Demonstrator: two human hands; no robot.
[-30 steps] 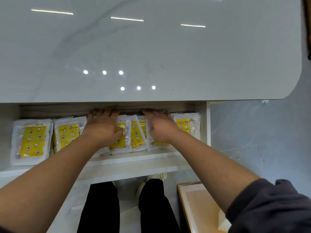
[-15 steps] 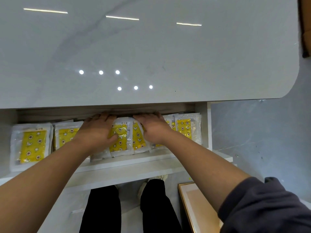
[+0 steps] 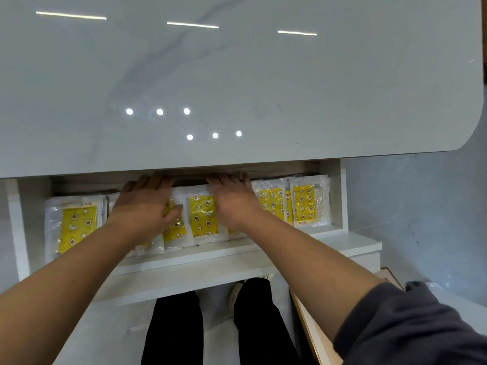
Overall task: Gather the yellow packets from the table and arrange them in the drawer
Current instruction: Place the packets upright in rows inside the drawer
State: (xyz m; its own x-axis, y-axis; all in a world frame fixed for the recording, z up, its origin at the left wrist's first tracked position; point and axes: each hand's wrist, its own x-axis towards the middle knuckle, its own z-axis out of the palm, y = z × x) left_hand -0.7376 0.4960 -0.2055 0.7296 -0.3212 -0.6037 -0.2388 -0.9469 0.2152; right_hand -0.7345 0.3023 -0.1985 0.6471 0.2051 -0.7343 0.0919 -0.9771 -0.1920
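White marbled table (image 3: pixel 237 75) fills the upper view, and below its near edge the drawer (image 3: pixel 342 204) stands pulled out toward us. Every packet we can see is already inside it, so we judge the gathering done and the arranging in hand. The packets (image 3: pixel 203 219) lie in one row from the left wall to the right, flat and face up. The middle ones overlap and sit slightly askew.

Our left hand (image 3: pixel 143 204) lies palm down on the packets left of centre, fingers straight and together. Our right hand (image 3: pixel 232 201) lies the same way just right of centre, holding nothing. One packet shows between the two. Our fingertips reach into the shadow under the table edge, where we cannot see the row's far side.

To do this well, we press lightly and slide with flat palms, since the glossy wrappers probably slip over one another. We draw the bunched middle apart toward the sides and square the near edges against the drawer front. Pressing hard would likely crease or drag several at once.
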